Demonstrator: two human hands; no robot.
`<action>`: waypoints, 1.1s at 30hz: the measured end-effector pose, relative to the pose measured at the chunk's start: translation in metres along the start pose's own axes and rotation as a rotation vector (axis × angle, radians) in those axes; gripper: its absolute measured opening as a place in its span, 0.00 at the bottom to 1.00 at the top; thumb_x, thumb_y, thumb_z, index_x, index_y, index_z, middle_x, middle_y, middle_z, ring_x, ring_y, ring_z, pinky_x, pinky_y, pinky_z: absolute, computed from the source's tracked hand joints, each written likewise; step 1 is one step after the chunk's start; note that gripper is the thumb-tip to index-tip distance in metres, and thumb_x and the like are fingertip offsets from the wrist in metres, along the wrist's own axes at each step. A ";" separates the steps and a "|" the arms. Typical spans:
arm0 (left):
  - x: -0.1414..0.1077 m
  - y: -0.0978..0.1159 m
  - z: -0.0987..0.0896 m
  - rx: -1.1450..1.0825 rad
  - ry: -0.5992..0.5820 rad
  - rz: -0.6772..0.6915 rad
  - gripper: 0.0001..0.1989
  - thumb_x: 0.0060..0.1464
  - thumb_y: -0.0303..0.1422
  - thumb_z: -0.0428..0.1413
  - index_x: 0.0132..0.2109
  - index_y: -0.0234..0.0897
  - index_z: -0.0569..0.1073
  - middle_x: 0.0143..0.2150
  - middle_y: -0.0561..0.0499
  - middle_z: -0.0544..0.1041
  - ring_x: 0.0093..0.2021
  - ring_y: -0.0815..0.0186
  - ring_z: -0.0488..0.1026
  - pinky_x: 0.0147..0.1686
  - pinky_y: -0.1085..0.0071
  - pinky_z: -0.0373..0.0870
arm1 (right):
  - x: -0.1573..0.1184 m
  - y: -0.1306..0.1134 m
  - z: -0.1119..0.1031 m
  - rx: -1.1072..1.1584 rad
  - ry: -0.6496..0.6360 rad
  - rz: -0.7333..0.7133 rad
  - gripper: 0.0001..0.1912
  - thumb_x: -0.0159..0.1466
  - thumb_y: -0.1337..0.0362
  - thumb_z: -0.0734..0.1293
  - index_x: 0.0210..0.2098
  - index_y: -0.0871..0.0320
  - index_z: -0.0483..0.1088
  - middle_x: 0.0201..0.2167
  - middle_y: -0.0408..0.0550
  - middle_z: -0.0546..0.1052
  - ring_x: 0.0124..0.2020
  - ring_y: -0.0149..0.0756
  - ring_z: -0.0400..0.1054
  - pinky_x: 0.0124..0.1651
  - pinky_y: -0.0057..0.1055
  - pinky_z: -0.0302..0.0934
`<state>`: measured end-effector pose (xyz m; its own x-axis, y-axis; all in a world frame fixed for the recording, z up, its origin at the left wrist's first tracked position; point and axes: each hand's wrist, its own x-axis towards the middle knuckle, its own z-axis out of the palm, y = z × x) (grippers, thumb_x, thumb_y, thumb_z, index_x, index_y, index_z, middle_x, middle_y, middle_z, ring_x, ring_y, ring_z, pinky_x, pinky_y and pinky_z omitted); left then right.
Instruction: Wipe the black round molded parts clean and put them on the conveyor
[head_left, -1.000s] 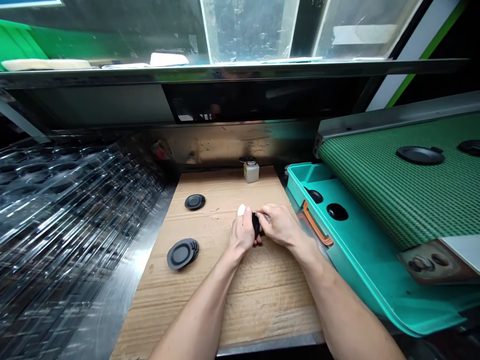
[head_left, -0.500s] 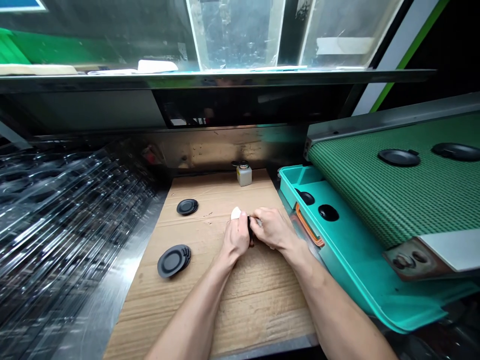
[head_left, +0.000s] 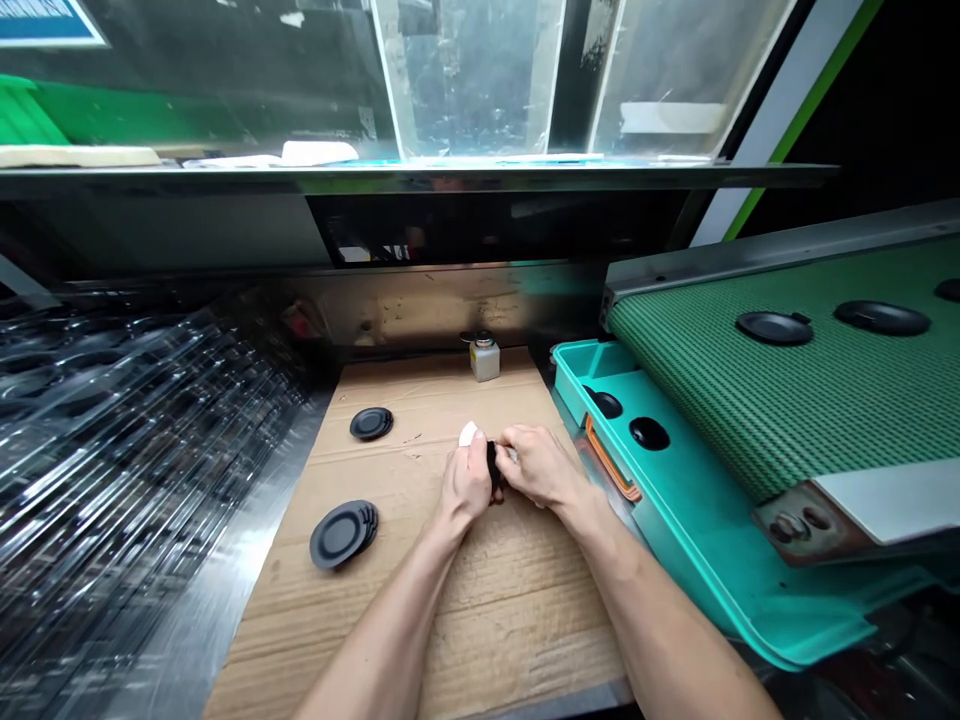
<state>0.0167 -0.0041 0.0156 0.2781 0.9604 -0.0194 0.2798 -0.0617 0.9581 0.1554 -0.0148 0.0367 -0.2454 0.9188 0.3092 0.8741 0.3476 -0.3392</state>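
Black disc (head_left: pixel 492 462) gripped edge-on between both closed hands, mostly hidden by the fingers, only a dark rim showing; left hand (head_left: pixel 469 480) curled around it, white pad (head_left: pixel 469 434) poking out past its fingertips, right hand (head_left: pixel 538 465) pinching from the other side, exact grip hard to make out. Left of the hands, disc stack (head_left: pixel 343 534) and single disc (head_left: pixel 371 423) on cardboard (head_left: pixel 420 620); straight ahead, small bottle (head_left: pixel 484 360); to the right, teal tray (head_left: pixel 675 500).

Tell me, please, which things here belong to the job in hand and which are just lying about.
In hand: left hand with white pad; right hand with black disc.

Lying about: disc stack, single disc, small bottle, teal tray, green belt, cardboard.
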 end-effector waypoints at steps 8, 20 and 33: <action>0.001 -0.010 0.005 -0.107 0.022 -0.006 0.32 0.59 0.52 0.38 0.21 0.37 0.71 0.14 0.47 0.69 0.17 0.64 0.68 0.22 0.69 0.64 | 0.001 -0.001 -0.007 0.189 0.047 -0.014 0.10 0.64 0.65 0.60 0.31 0.57 0.70 0.30 0.46 0.76 0.33 0.32 0.68 0.37 0.26 0.56; 0.021 -0.018 0.002 -0.563 0.050 -0.355 0.31 0.55 0.53 0.38 0.34 0.30 0.71 0.20 0.48 0.74 0.15 0.66 0.69 0.12 0.74 0.60 | 0.007 0.006 0.002 0.418 0.158 0.300 0.12 0.65 0.60 0.57 0.34 0.56 0.70 0.28 0.43 0.75 0.29 0.31 0.67 0.32 0.26 0.55; 0.015 -0.021 0.006 -0.230 0.025 -0.257 0.36 0.56 0.57 0.34 0.23 0.34 0.71 0.14 0.46 0.72 0.14 0.65 0.68 0.16 0.71 0.65 | 0.002 0.002 0.002 0.164 0.024 0.008 0.13 0.67 0.66 0.56 0.29 0.57 0.68 0.29 0.45 0.73 0.32 0.30 0.66 0.38 0.25 0.54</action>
<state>0.0201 0.0099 -0.0061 0.2020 0.9432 -0.2638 0.1228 0.2428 0.9623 0.1556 -0.0124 0.0349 -0.2271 0.9175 0.3264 0.7956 0.3681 -0.4812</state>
